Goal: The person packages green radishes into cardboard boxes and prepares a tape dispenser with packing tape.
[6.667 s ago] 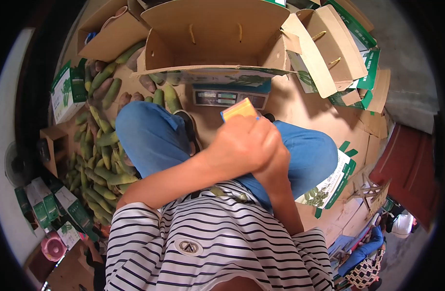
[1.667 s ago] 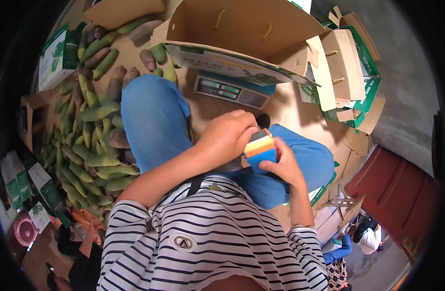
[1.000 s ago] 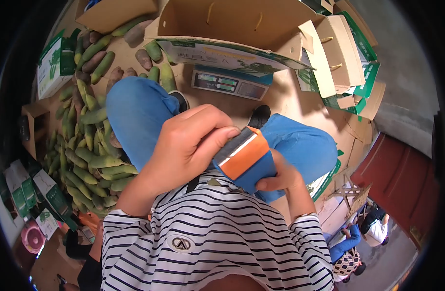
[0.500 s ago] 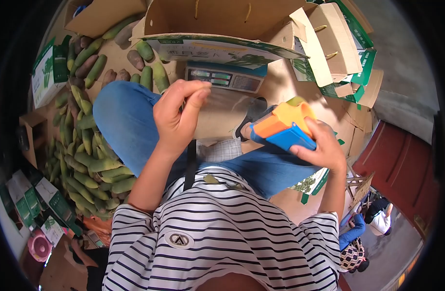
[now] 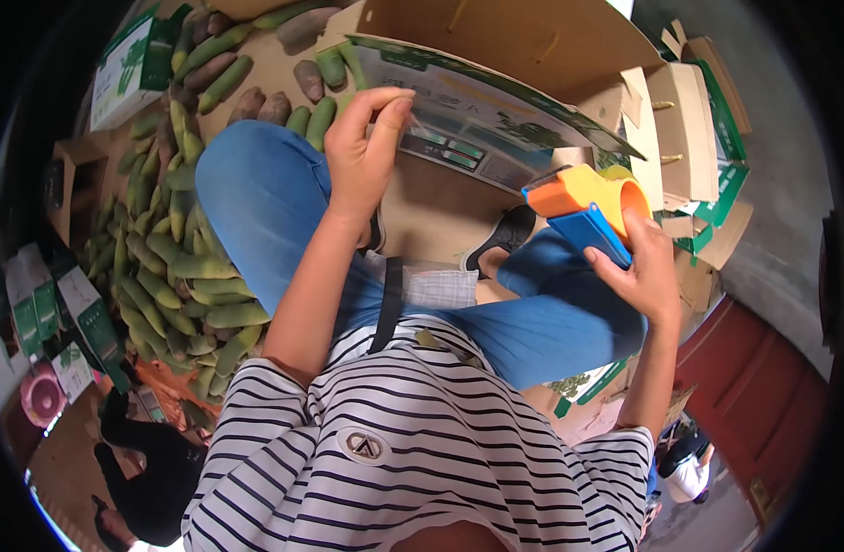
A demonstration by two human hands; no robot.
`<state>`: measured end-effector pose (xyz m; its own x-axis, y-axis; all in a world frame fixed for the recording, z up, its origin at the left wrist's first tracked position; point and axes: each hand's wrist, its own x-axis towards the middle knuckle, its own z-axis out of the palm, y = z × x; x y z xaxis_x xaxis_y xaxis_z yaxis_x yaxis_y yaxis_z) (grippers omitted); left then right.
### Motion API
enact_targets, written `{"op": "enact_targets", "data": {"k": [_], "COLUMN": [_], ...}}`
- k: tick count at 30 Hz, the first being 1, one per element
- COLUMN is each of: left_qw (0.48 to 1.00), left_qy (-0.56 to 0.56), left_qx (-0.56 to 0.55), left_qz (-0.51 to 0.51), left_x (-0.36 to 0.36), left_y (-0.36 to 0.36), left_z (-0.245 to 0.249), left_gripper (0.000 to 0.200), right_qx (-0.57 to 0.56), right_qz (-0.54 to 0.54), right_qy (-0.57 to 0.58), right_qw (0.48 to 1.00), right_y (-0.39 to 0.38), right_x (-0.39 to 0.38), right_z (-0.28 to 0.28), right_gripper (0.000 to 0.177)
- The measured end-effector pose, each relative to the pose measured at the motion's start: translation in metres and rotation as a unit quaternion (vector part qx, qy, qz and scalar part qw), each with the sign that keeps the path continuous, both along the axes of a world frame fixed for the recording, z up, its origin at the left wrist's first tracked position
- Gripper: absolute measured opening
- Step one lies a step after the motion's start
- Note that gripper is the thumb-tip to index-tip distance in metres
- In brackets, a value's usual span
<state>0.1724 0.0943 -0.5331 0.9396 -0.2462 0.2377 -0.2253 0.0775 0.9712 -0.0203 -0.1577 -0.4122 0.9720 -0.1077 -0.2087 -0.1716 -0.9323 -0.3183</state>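
Note:
My left hand (image 5: pixel 362 152) is raised above my left knee, thumb and forefinger pinched on a faint strip of clear tape (image 5: pixel 426 120). My right hand (image 5: pixel 643 269) grips an orange and blue tape dispenser (image 5: pixel 583 204) by its back end, with a yellowish roll showing at its top. Just beyond both hands stands a large open cardboard box (image 5: pixel 496 97), its printed white and green side facing me. A scale with a lit display panel (image 5: pixel 454 152) sits low behind my left fingertips, partly covered by the box.
Green and reddish-brown radishes (image 5: pixel 178 276) are heaped on the left. More open cartons (image 5: pixel 689 138) stand at the right. Printed boxes (image 5: pixel 132 69) sit at the far left, with a pink round object (image 5: pixel 43 396) lower down. Other people (image 5: pixel 150 460) are at lower left and lower right.
The view has turned, shifting the box rightward. My right hand has moved up and right with the dispenser; my left hand is a little higher, still pinched.

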Motion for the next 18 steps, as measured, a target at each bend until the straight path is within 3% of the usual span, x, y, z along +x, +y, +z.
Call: {"op": "enact_targets", "data": {"k": [4,10,18], "left_qw": [0.997,0.982,0.974], "left_qy": [-0.044,-0.073,-0.065], "left_qx": [0.030,0.044,0.055], "left_qz": [0.053,0.170,0.209], "left_x": [0.031,0.073,0.090], "left_y": [0.011,0.007,-0.004], "left_z": [-0.023,-0.058,-0.071], "left_gripper": [0.010,0.009,0.010], "right_qx": [-0.049,-0.122,-0.149], "right_qz": [0.011,0.016,-0.018], "right_qy": [-0.025,-0.090,-0.089], "right_qw": [0.998,0.988,0.985], "right_y": [0.031,0.063,0.081], "right_x": [0.029,0.071,0.089], "right_z": [-0.017,-0.035,-0.049], "right_gripper": [0.051,0.043,0.042]}}
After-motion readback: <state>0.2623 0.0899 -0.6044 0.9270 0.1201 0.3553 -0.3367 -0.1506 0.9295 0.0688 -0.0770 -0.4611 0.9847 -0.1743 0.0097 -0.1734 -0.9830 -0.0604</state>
